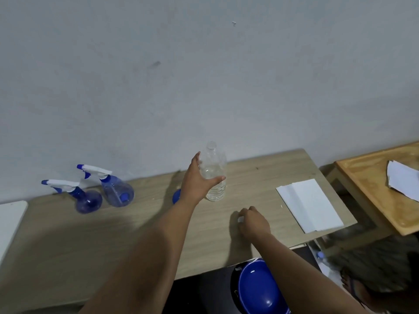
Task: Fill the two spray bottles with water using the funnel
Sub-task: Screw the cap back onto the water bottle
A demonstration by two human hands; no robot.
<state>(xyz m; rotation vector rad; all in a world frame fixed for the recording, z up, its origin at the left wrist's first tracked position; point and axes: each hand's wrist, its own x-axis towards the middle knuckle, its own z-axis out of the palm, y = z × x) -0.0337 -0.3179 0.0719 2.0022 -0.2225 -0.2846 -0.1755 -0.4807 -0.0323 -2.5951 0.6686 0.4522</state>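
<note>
Head view. A clear, ribbed plastic water bottle [214, 175], uncapped and holding water only in its lower part, stands upright on the pale wood-grain counter [136, 234]. The left hand [199, 177] is spread around its mid-body, thumb in front and fingers [196, 158] behind; whether they already press the wall cannot be told. The right hand [254, 220] rests curled on the counter over a small white object [240, 219], probably the cap. Two translucent blue spray bottles with white triggers [102, 189] stand near the wall to the left, heads still on. A blue rim [176, 197] behind the left wrist may be the funnel. The thin wall will likely dent under a hard squeeze and spill from the open mouth; a grip on the ribbed waist seems safest.
</note>
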